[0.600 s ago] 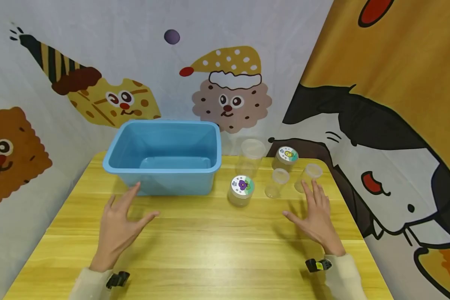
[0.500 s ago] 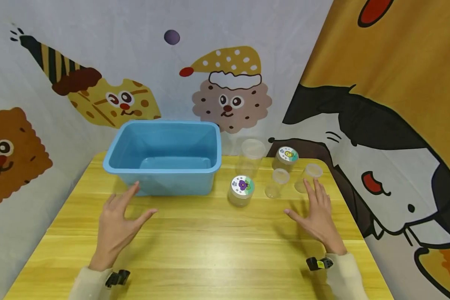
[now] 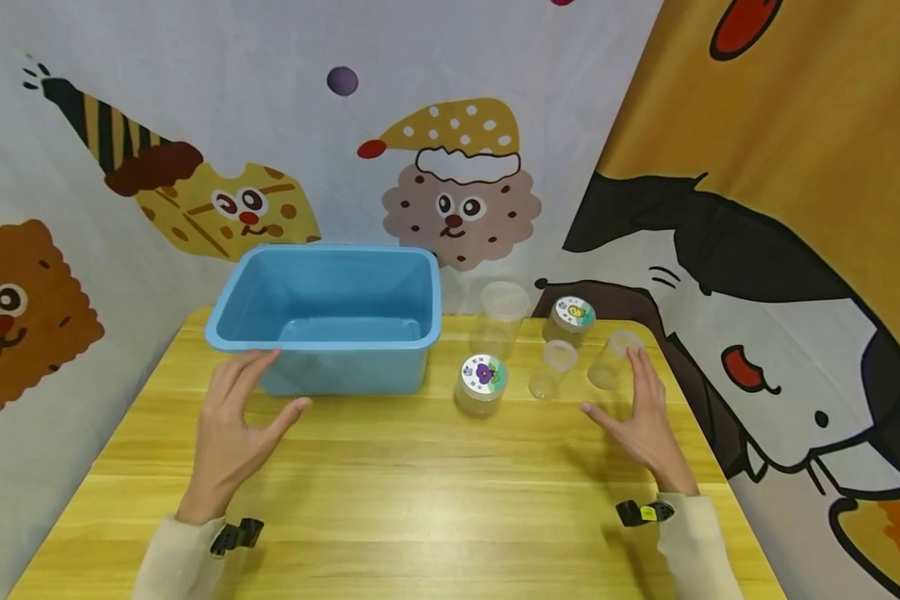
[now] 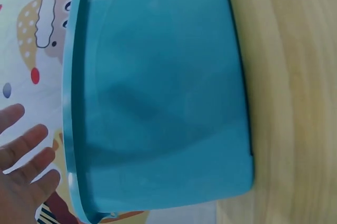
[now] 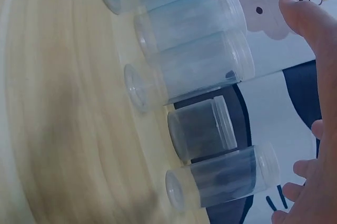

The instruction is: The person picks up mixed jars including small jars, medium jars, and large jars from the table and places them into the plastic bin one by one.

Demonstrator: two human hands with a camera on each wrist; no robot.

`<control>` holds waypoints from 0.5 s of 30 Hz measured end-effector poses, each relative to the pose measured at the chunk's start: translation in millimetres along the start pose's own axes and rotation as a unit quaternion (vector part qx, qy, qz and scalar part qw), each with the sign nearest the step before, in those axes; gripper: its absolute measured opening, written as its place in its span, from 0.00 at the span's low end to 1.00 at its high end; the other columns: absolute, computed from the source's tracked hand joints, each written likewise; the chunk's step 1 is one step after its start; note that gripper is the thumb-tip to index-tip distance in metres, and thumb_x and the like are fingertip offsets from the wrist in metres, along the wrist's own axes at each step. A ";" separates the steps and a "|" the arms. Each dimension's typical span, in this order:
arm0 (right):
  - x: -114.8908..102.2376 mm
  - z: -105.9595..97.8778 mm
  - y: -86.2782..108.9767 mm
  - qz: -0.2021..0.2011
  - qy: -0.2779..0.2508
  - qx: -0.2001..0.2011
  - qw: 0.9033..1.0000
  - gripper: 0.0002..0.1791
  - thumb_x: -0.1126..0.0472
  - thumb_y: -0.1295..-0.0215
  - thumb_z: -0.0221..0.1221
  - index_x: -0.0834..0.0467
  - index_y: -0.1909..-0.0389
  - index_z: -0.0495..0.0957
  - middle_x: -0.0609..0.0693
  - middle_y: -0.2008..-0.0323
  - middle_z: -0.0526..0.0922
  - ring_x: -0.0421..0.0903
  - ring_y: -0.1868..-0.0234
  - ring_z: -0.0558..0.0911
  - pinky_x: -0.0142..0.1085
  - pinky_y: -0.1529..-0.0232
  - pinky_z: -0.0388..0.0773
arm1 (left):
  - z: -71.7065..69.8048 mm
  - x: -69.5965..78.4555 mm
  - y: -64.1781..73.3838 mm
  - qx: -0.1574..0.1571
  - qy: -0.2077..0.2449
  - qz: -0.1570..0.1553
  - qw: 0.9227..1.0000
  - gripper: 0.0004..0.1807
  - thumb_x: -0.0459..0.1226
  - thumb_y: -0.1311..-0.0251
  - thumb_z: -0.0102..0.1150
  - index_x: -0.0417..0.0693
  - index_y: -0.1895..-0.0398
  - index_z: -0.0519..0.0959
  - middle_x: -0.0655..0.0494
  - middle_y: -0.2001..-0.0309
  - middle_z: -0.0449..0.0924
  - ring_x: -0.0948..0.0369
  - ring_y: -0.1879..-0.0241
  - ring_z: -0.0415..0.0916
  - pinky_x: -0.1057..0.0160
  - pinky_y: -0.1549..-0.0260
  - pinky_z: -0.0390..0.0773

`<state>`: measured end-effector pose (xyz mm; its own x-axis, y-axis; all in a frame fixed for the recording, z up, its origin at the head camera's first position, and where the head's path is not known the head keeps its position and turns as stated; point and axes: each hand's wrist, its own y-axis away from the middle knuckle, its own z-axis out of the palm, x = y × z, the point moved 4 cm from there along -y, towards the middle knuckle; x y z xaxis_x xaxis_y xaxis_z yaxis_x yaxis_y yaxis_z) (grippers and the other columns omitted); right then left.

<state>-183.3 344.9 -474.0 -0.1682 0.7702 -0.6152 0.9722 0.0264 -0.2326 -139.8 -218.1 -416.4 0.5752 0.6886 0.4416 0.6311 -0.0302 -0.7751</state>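
My left hand [image 3: 232, 433] hovers before the light blue plastic bin [image 3: 348, 368], fingers extended and thumb spread wide. Its fingertips overlap the bin's front rim in the head view. In the left wrist view, its fingers [image 4: 26, 174] are beside the rim, holding nothing. Over on the right, my right hand [image 3: 648, 425] has its thumb and fingers apart and grips nothing. Closest to it is a slim clear container [image 3: 607, 367]; another slim one [image 3: 547, 379] stands to the left. A squat jar [image 3: 480, 396] has a purple-flower lid, and a second jar [image 3: 568, 321] a yellow-flower lid.
A larger clear cylinder [image 3: 498, 321] stands upright right of the bin, behind the purple-flower jar. Everything rests on a yellow wood-grain table [image 3: 420, 517]. Cartoon-printed cloth [image 3: 270, 50] hangs directly behind and along the right side.
Both hands have shifted slightly forward, the left fingertips up to the bin's rim in view and the right hand a little rightward. The containers stay in place; the head view has tilted slightly.
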 end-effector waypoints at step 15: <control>14.1 -7.1 -19.4 0.066 -0.054 0.006 0.996 0.62 0.43 0.35 0.67 0.39 0.17 0.29 0.58 0.16 0.34 0.69 0.18 0.39 0.77 0.29 0.46 | 6.8 -17.7 -22.1 -0.012 -0.021 -0.007 1.000 0.36 0.58 0.41 0.70 0.41 0.39 0.82 0.40 0.44 0.81 0.41 0.41 0.73 0.61 0.34 0.67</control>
<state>-203.4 359.8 -472.9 -0.0559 0.6932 -0.7186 0.9850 -0.0793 -0.1532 -167.4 -224.7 -410.2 0.5443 0.7186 0.4328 0.6519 -0.0377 -0.7574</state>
